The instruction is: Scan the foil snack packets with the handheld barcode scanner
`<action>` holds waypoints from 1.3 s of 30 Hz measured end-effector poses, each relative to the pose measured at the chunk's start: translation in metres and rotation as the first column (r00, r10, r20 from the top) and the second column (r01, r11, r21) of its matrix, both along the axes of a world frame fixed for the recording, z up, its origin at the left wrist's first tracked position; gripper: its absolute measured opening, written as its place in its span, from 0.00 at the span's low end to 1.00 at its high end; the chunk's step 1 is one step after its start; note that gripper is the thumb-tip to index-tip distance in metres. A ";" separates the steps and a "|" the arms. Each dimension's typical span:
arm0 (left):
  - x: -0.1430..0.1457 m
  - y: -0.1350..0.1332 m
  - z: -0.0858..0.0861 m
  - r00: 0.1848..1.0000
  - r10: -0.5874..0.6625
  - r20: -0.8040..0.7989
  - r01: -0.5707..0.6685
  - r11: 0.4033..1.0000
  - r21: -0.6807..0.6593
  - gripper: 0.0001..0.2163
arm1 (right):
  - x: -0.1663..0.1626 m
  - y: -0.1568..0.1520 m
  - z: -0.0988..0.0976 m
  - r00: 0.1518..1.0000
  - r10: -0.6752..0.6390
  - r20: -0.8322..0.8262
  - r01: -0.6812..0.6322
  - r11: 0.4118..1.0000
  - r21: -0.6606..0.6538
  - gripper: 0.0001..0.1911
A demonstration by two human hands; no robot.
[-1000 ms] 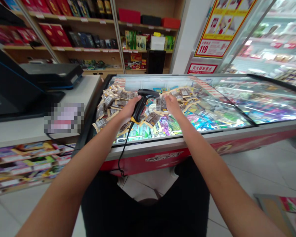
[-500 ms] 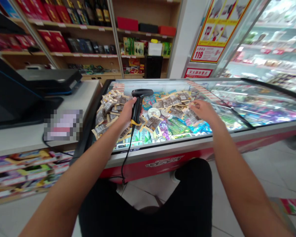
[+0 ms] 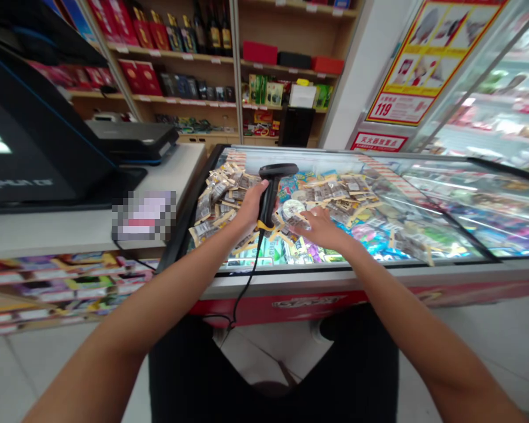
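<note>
In my left hand is a black barcode scanner, held upright by its handle with its head on top. The cable hangs from its base. My right hand reaches over the freezer's glass lid just right of the scanner. Its fingers are apart, and the fingertips touch a small snack packet. Piles of similar brown, cream-edged packets lie on the glass to the left and behind the hand. A round white-lidded tub shows between the hands.
The freezer stands close before my knees. On its lid at the right lies a loose packet. A counter at the left bears a black terminal and a blurred-out item. Stocked shelves stand behind.
My right hand has moved left, from the packets at the right to one beside the scanner. The left hand still holds the scanner. The view has shifted slightly left.
</note>
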State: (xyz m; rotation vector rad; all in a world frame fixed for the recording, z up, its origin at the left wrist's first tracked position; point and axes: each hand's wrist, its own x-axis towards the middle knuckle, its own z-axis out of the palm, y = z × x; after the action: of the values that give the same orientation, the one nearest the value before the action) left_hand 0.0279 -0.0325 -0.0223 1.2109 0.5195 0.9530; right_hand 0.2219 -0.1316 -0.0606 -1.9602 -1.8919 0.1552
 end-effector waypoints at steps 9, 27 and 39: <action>0.009 0.008 0.008 0.992 -0.125 -0.026 0.127 0.966 0.224 0.27 | 0.032 0.050 0.017 0.982 0.101 -0.160 -0.083 0.990 0.113 0.38; 0.000 0.005 -0.010 0.959 -0.093 -0.269 0.154 0.965 0.215 0.23 | 0.038 0.061 0.013 0.940 0.248 -0.232 -0.173 0.938 0.300 0.36; 0.000 0.010 -0.010 0.972 -0.075 -0.224 0.113 0.980 0.161 0.24 | 0.050 0.045 0.036 0.972 0.138 -0.193 -0.039 0.897 0.441 0.32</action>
State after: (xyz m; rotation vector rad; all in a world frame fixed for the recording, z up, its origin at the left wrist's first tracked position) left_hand 0.0278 -0.0227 -0.0320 1.4949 0.5549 0.8012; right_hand 0.2722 -0.0869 -0.0249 -1.4929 -1.6954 -0.0260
